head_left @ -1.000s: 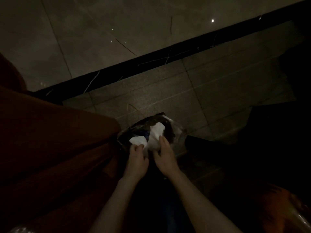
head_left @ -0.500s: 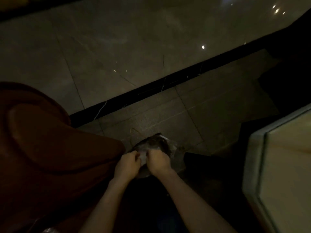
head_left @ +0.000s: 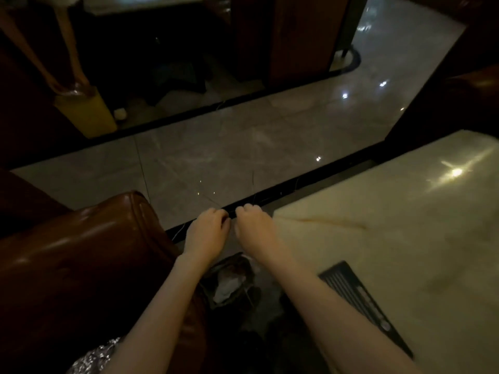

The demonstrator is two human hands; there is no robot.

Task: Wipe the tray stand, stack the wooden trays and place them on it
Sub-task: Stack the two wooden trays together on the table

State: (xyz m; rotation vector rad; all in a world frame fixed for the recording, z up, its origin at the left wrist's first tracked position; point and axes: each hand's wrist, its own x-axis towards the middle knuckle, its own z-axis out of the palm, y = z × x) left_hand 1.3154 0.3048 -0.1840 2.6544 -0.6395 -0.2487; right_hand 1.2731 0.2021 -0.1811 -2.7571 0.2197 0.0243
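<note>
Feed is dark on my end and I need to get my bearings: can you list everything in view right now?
Marble-look tabletop: one, pale cream, right side.
Slotted panel: one, black, set in the tabletop near its near-left edge.
Leather seat: one, brown, left side.
Bin with plastic liner: one, dark, on the floor below the hands, with white paper inside.
Tiled floor: grey, glossy, centre, crossed by black strips.
Crinkled foil-like item: one, silver, bottom left edge.
Yellow block: one, upper left, under a wooden leg.
Wooden trays and tray stand: none visible.
Left hand: fingers curled, above the bin.
Right hand: fingers curled, beside the left; whether either holds anything is unclear.
</note>
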